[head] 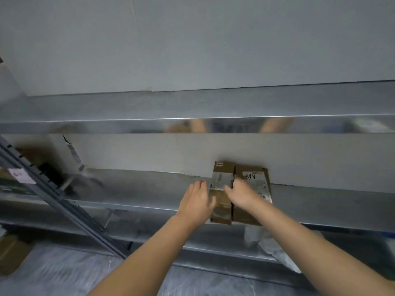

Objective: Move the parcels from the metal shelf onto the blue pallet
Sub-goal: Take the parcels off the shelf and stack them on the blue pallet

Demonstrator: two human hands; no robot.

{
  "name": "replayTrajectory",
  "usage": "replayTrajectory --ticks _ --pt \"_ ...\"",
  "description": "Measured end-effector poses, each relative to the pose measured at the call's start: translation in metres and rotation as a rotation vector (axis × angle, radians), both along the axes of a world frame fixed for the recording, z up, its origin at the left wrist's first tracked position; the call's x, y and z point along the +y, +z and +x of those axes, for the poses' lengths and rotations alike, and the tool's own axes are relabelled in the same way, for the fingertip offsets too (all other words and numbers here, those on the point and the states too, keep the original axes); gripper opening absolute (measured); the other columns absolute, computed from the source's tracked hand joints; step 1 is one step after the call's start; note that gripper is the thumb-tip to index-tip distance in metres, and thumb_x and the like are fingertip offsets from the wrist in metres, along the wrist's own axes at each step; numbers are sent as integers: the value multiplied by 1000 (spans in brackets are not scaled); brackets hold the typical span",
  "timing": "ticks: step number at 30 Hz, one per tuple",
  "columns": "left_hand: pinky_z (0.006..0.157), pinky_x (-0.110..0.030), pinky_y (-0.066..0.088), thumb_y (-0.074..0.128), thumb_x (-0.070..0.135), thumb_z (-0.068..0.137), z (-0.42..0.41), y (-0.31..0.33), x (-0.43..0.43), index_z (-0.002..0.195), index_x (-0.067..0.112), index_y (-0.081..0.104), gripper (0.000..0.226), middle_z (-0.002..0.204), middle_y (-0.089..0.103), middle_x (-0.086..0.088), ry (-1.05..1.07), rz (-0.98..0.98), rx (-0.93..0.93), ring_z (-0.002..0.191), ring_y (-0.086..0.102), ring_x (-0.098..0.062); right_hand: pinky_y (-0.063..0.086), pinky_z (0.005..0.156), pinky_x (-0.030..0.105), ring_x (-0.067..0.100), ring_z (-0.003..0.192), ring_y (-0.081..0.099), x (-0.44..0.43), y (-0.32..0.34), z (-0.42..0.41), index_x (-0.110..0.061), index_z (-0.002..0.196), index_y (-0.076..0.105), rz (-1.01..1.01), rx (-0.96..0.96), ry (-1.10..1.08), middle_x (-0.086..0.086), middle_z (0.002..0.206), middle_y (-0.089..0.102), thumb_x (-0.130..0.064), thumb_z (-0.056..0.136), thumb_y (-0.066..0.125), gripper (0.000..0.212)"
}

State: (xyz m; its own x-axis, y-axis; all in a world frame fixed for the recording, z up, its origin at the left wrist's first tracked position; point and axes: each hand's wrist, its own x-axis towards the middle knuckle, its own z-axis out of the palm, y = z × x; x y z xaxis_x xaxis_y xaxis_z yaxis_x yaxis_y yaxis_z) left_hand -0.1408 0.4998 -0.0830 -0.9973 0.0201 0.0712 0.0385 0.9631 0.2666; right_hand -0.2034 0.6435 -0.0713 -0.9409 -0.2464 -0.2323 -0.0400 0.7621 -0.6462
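Two brown cardboard parcels lie side by side on the middle board of the metal shelf (132, 195), against the grey wall. The left parcel (221, 212) is narrow and carries a white label. The right parcel (255, 180) is wider, with a label and handwritten marks. My left hand (197, 199) rests flat, fingers spread, against the left side of the narrow parcel. My right hand (242, 194) lies on top, fingers dipping into the gap between the two parcels. The blue pallet is not in view.
A grey slotted upright (53, 197) of the shelf slants across the left. An upper shelf board (192, 124) hangs above the parcels. White plastic-wrapped goods (275, 248) sit on the lower board. A cardboard box (10, 253) stands on the floor at far left.
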Motion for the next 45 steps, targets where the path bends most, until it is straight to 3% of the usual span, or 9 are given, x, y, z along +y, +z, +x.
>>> replayTrajectory --ticks 3,8,12,16,21,25,30,40,45 --pt "109 -32 32 44 34 99 -14 -9 -7 142 6 34 53 140 43 -11 20 67 -45 130 38 -24 47 77 30 25 85 60 -10 -8 -9 -10 90 62 57 -43 23 10 88 61 -25 98 45 23" --pt "107 -36 37 49 33 97 -35 -27 -18 141 8 38 51 136 46 -13 62 234 -163 128 40 -26 44 100 32 30 120 54 -26 -12 -22 -6 136 49 98 -71 61 16 132 56 -20 100 41 39" --pt "101 -36 41 49 32 98 -52 -44 -26 135 8 46 45 129 53 -16 37 355 -233 120 48 -29 39 101 28 29 127 49 -41 -18 -22 -6 144 38 97 -123 84 18 140 50 -18 102 35 44" --pt "85 -21 40 52 29 97 -61 -52 -29 129 16 51 34 123 57 -7 -1 589 -272 114 57 -23 36 102 27 27 127 48 -48 -20 -25 -3 146 29 31 -169 -27 19 141 47 -18 103 32 46" --pt "93 -19 36 54 28 96 -73 -52 -37 139 21 44 45 135 56 -3 -79 759 -306 123 52 -19 33 95 23 26 126 47 -57 -23 -25 -8 137 38 -108 -166 -156 16 137 50 -16 102 34 35" --pt "91 -17 35 53 37 96 -77 -59 -41 145 29 32 54 139 54 1 -94 898 -386 118 49 -8 34 95 24 23 124 47 -66 -34 -25 -10 142 28 -147 -171 -297 13 136 49 -14 101 35 41" --pt "90 -19 36 52 39 97 -77 -66 -46 145 30 34 53 138 55 0 -77 929 -386 123 53 -19 33 91 22 26 126 47 -71 -39 -23 -9 143 27 -153 -185 -411 11 138 49 -14 100 40 45" --pt "90 -19 38 58 31 92 -51 -39 -66 131 28 52 40 126 62 1 -97 969 -261 114 57 -15 37 98 26 22 127 49 -81 -5 12 -16 142 35 -176 -130 -367 4 137 54 -28 98 49 48" --pt "78 -16 44 59 36 89 -21 -14 -60 124 31 52 36 112 64 9 -111 948 -207 105 61 -13 39 97 28 21 121 53 -69 19 47 -19 140 39 -219 -23 -362 3 133 56 -29 97 50 46"
